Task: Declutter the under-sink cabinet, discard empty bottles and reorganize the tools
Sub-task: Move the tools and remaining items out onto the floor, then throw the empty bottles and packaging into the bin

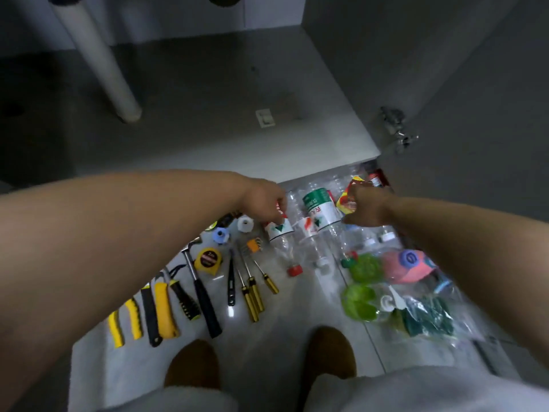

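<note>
Both hands down among the empty bottles on the floor, in front of the open cabinet.

The left hand (pixel 264 203) is closed on the base of a clear bottle (pixel 280 236) with a red cap; the right hand (pixel 367 208) looks curled on something among the bottles, and I cannot tell what. Between them lies a green-labelled bottle (pixel 322 208), with more clear ones packed just beside it, too blurred to count. The cabinet floor (pixel 208 120) holds only a white pipe (pixel 98 58) and a small white tag (pixel 265 118). Left on the floor, tools in a row: one hammer (pixel 199 286), one yellow tape measure (pixel 208 260), three yellow-handled screwdrivers (pixel 252 292). Right, a plastic bag (pixel 421 310) with green sponges and a pink cap (pixel 407 266). Two brown shoes (pixel 329 349) below.
</note>
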`<state>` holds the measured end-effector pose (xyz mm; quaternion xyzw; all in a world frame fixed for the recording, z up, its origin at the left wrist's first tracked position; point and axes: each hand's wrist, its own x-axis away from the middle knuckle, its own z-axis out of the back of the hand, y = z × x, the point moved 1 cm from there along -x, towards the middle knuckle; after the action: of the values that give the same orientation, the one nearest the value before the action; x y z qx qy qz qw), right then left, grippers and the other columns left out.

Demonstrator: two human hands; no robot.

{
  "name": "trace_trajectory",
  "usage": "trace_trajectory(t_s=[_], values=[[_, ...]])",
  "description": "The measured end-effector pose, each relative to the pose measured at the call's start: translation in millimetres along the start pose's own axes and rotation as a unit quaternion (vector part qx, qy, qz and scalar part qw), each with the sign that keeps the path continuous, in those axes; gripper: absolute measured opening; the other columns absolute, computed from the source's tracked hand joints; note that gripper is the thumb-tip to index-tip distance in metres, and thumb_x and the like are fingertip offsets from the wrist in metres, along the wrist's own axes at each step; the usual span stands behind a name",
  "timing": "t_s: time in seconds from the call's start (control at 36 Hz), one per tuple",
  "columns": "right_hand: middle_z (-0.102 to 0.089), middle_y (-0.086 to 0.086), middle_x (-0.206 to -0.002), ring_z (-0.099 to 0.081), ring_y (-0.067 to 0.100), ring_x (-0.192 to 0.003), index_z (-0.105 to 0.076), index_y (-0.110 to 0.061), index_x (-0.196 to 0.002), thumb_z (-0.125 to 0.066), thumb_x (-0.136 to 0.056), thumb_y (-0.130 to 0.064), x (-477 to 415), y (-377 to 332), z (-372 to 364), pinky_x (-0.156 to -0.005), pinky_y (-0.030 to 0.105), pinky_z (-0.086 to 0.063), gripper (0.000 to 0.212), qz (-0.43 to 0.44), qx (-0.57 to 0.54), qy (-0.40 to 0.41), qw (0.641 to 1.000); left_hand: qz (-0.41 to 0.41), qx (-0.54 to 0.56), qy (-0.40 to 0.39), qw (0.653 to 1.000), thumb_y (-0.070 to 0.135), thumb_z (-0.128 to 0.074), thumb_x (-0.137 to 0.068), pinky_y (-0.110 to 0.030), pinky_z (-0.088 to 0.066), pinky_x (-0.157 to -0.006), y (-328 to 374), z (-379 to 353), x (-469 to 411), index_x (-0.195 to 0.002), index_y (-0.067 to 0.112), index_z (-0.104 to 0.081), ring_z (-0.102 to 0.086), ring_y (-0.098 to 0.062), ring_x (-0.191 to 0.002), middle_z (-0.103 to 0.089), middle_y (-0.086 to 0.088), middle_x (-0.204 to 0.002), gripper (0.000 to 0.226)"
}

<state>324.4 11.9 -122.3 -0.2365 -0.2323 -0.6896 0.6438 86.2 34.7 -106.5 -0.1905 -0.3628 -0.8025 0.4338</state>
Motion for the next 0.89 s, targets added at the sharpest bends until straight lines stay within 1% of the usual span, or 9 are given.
trace_trajectory(t_s=[0.06,0.22,0.33,0.44,0.56,0.64,0.78,0.83,0.89], values=[[-0.056,0.015,-0.138,-0.057,0.032,-0.123,-0.045,-0.008,-0.142,-0.073,-0.087,-0.045,-7,3,-16,-0.096,0.033,-0.049,0.071,-0.013,-0.042,-0.031,0.999,-0.001,0.034,-0.009,0.999,0.028,-0.062,-0.099,-0.026,-0.046,-0.069,7,-1,-12,-0.127,0.013,-0.061,-0.057,-0.016,-0.09,-0.064,0.001,-0.103,0.032],[-0.067,0.01,-0.112,-0.068,0.026,-0.101,-0.054,-0.011,-0.13,-0.082,-0.079,-0.045,-31,-3,-51,-0.092,0.04,-0.057,0.067,-0.04,-0.12,-0.046,0.991,0.027,0.113,0.018,0.993,0.026,-0.061,-0.098,-0.033,-0.057,-0.087,4,-30,-35,-0.112,0.008,-0.072,-0.071,-0.02,-0.095,-0.073,-0.008,-0.111,0.025],[-0.067,0.007,-0.109,-0.067,0.025,-0.099,-0.05,-0.013,-0.133,-0.082,-0.078,-0.044,-43,-7,-70,-0.088,0.035,-0.056,0.071,-0.059,-0.186,-0.037,0.98,0.072,0.267,0.045,0.96,0.014,-0.058,-0.099,-0.035,-0.061,-0.082,-11,-53,-39,-0.109,0.0,-0.071,-0.073,-0.02,-0.092,-0.074,-0.012,-0.108,0.022],[-0.063,0.006,-0.096,-0.066,0.024,-0.086,-0.053,-0.016,-0.125,-0.078,-0.08,-0.044,-43,-14,-71,-0.075,0.034,-0.056,0.059,-0.066,-0.226,-0.047,0.971,0.103,0.371,0.035,0.922,0.029,-0.061,-0.101,-0.032,-0.061,-0.084,-14,-61,-37,-0.111,0.005,-0.066,-0.071,-0.014,-0.085,-0.07,-0.009,-0.104,0.027],[-0.066,0.009,-0.1,-0.07,0.026,-0.088,-0.056,-0.021,-0.107,-0.08,-0.082,-0.038,-27,-9,-52,-0.077,0.039,-0.063,0.039,-0.042,-0.363,-0.143,0.92,0.098,0.459,-0.008,0.883,0.052,-0.066,-0.092,-0.035,-0.057,-0.098,-7,-56,-33,-0.127,0.011,-0.06,-0.069,-0.019,-0.108,-0.066,-0.009,-0.121,0.054],[-0.07,0.009,-0.115,-0.07,0.027,-0.102,-0.054,-0.023,-0.125,-0.083,-0.081,-0.035,-11,-12,-39,-0.081,0.036,-0.062,0.054,0.036,-0.449,-0.192,0.872,0.041,0.561,-0.039,0.826,0.051,-0.066,-0.092,-0.038,-0.052,-0.105,4,-50,-28,-0.138,0.021,-0.056,-0.066,-0.023,-0.117,-0.067,-0.008,-0.13,0.056],[-0.073,-0.002,-0.12,-0.069,0.017,-0.112,-0.055,-0.031,-0.13,-0.085,-0.079,-0.032,-1,-29,-33,-0.094,0.034,-0.054,0.059,0.127,-0.539,-0.234,0.799,0.016,0.593,0.088,0.8,0.035,-0.076,-0.089,-0.048,-0.058,-0.096,9,-37,-26,-0.132,0.019,-0.057,-0.073,-0.024,-0.106,-0.073,-0.006,-0.119,0.05],[-0.069,0.001,-0.126,-0.065,0.02,-0.117,-0.054,-0.029,-0.131,-0.087,-0.073,-0.04,-5,-29,-34,-0.101,0.038,-0.051,0.068,0.101,-0.506,-0.235,0.824,0.028,0.587,0.143,0.796,0.037,-0.077,-0.087,-0.048,-0.06,-0.091,1,-31,-23,-0.129,0.02,-0.055,-0.075,-0.024,-0.1,-0.071,-0.006,-0.12,0.05],[-0.062,0.004,-0.131,-0.061,0.021,-0.117,-0.054,-0.023,-0.131,-0.083,-0.077,-0.043,-12,-29,-39,-0.1,0.04,-0.053,0.064,0.066,-0.417,-0.201,0.884,0.034,0.591,0.185,0.784,0.041,-0.075,-0.088,-0.049,-0.061,-0.088,-11,-26,-19,-0.127,0.023,-0.053,-0.075,-0.025,-0.097,-0.07,-0.006,-0.119,0.049]])
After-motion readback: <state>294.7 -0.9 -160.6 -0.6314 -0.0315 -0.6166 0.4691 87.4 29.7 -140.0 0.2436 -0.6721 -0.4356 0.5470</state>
